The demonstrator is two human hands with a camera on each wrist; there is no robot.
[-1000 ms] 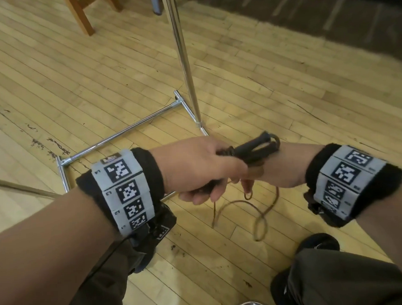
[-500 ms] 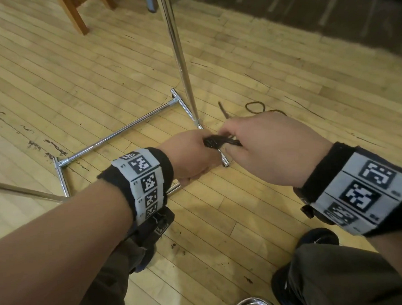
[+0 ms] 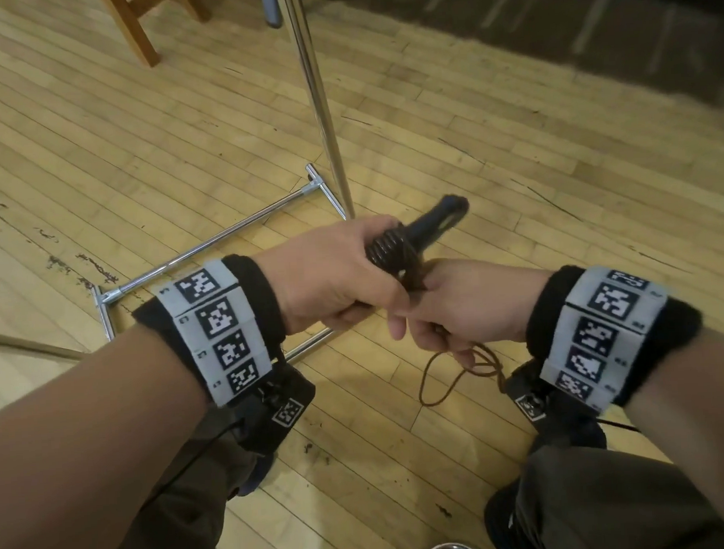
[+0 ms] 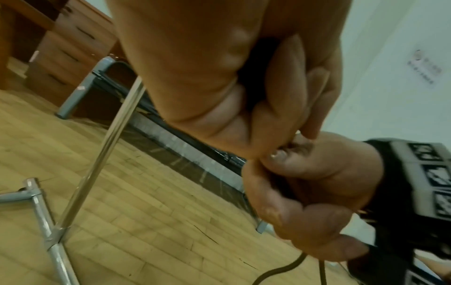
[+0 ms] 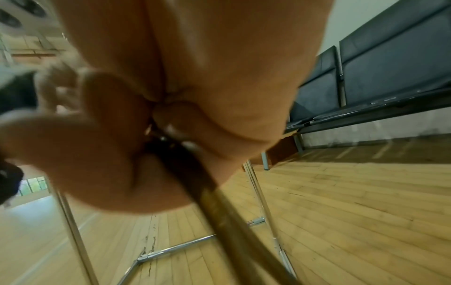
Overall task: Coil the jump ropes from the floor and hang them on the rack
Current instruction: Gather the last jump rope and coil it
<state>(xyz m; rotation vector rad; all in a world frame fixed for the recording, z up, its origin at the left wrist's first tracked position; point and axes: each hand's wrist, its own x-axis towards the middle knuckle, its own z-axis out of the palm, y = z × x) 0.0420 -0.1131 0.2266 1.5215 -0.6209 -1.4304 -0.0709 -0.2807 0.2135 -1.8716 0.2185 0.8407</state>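
the left hand (image 3: 335, 275) is wrapped around the black handles (image 3: 429, 228) of the jump rope (image 3: 454, 378), just in front of the rack (image 3: 326, 108) upright. touching it on the right, the right hand (image 3: 467, 306) is closed on the brown cord, whose loose loops hang below it, nearer than the rack's base.

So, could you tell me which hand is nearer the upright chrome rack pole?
Left. The left hand grips the black handles just before the pole; the right hand sits lower, further right.
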